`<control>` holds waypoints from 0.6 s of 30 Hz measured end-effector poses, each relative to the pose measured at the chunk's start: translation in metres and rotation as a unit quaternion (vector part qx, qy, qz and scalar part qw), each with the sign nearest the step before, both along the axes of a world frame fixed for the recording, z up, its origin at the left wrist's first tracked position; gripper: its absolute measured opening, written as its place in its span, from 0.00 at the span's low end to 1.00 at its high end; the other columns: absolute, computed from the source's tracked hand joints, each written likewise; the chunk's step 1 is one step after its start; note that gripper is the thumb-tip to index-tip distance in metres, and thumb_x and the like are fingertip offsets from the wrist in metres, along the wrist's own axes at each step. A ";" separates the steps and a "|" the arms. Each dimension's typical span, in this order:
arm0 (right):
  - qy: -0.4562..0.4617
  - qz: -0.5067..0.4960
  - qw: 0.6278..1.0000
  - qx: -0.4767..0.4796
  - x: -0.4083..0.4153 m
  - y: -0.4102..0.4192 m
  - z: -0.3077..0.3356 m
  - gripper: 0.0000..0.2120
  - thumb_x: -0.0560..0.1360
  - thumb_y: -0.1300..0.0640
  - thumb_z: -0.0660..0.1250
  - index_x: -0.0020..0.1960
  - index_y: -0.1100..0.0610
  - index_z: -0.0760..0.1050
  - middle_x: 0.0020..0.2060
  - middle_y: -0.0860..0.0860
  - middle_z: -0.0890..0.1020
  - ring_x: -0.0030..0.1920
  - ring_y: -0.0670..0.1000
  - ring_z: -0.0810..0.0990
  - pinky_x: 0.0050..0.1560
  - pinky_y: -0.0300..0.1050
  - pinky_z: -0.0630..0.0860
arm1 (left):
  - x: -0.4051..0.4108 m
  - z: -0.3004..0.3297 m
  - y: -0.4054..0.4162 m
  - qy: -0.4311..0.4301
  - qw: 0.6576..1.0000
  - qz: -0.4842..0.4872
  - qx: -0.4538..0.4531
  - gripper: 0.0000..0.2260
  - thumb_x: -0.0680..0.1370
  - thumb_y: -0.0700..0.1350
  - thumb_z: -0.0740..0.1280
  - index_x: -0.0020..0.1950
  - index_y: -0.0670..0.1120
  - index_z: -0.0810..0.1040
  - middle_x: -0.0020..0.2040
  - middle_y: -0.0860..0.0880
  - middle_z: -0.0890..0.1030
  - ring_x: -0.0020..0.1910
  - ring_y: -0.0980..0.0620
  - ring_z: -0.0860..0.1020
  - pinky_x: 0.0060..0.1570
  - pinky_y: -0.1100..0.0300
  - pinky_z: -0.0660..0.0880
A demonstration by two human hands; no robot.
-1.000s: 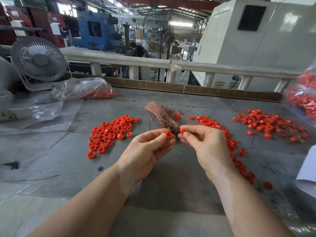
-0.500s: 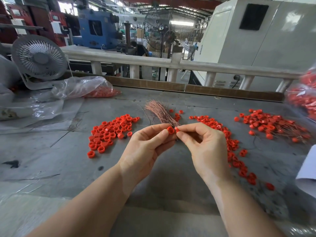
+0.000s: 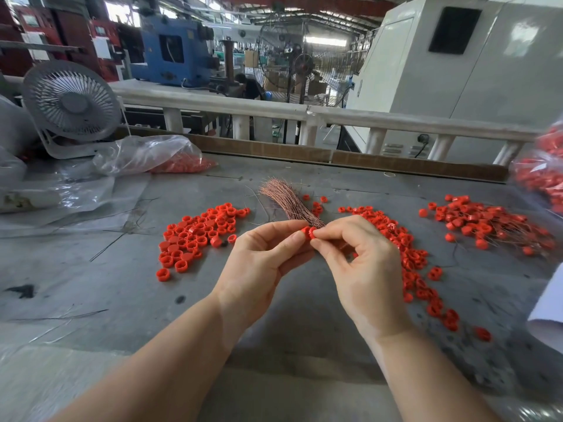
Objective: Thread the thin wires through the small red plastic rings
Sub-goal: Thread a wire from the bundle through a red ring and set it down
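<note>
Both hands meet above the grey table (image 3: pixel 91 284): I see my left hand (image 3: pixel 259 263) and right hand (image 3: pixel 362 263) pinching one red ring (image 3: pixel 308 232) between fingertips, just before the wire bundle (image 3: pixel 289 202)

two hands (image 3: pixel 259 263) (image 3: pixel 362 269) work at the table; three loose heaps of red rings (image 3: pixel 198 236) (image 3: pixel 408 257) (image 3: pixel 487 220), one wire bundle (image 3: pixel 286 202), one desk fan (image 3: pixel 71 105), two ring-filled bags (image 3: pixel 158 156) (image 3: pixel 542 175).

Bright, even daylight from the open hall behind | soft shadows under the forearms on the worktop (image 3: pixel 91 284) | wide-angle bending at edges | right edge blurred, centre sharp
</note>
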State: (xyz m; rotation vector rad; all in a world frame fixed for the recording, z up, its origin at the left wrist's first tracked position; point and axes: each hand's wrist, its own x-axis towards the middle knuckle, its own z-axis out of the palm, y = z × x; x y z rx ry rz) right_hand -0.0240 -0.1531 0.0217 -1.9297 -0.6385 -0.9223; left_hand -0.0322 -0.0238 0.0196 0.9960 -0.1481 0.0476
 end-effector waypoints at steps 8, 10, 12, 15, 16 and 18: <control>-0.009 -0.015 1.000 -0.015 -0.001 -0.001 -0.001 0.01 0.69 0.62 0.70 0.40 0.59 0.80 0.37 0.48 0.79 0.40 0.44 0.76 0.42 0.38 0.74 | -0.001 -0.001 0.000 -0.019 0.999 0.010 0.035 0.08 0.66 0.39 0.68 0.39 0.46 0.85 0.39 0.46 0.85 0.39 0.54 0.83 0.39 0.65 0.78; -0.006 -0.015 1.000 -0.014 0.000 0.000 -0.001 0.01 0.70 0.62 0.70 0.40 0.59 0.80 0.37 0.48 0.79 0.40 0.44 0.76 0.42 0.37 0.74 | -0.001 -0.001 0.000 -0.022 0.999 0.013 0.039 0.07 0.66 0.39 0.68 0.39 0.46 0.85 0.39 0.46 0.85 0.40 0.53 0.83 0.40 0.65 0.78; -0.002 -0.009 1.000 -0.011 0.000 0.000 -0.001 0.01 0.70 0.62 0.70 0.40 0.59 0.80 0.37 0.48 0.79 0.40 0.43 0.76 0.42 0.36 0.74 | -0.002 -0.001 0.000 -0.025 0.999 0.016 0.042 0.07 0.66 0.39 0.68 0.39 0.46 0.85 0.40 0.45 0.85 0.40 0.52 0.83 0.40 0.65 0.78; 0.002 0.000 1.000 -0.005 0.000 -0.001 -0.001 0.01 0.70 0.62 0.70 0.40 0.60 0.80 0.38 0.48 0.79 0.40 0.43 0.76 0.43 0.34 0.74 | -0.002 -0.001 0.000 -0.029 0.998 0.019 0.047 0.07 0.66 0.39 0.68 0.40 0.45 0.85 0.41 0.45 0.85 0.41 0.52 0.83 0.41 0.64 0.78; 0.003 0.002 1.000 -0.003 0.000 -0.001 -0.001 0.01 0.69 0.62 0.70 0.40 0.59 0.81 0.38 0.47 0.79 0.40 0.42 0.76 0.43 0.34 0.74 | -0.002 -0.001 0.000 -0.032 0.998 0.020 0.050 0.07 0.66 0.39 0.68 0.40 0.45 0.85 0.41 0.45 0.85 0.41 0.52 0.83 0.41 0.64 0.78; 0.010 0.005 1.000 0.003 0.000 -0.001 -0.002 0.01 0.69 0.63 0.71 0.40 0.59 0.81 0.38 0.47 0.79 0.40 0.42 0.77 0.42 0.34 0.74 | -0.002 -0.001 0.000 -0.037 0.998 0.022 0.055 0.08 0.66 0.39 0.68 0.40 0.46 0.85 0.41 0.46 0.85 0.41 0.52 0.83 0.41 0.64 0.78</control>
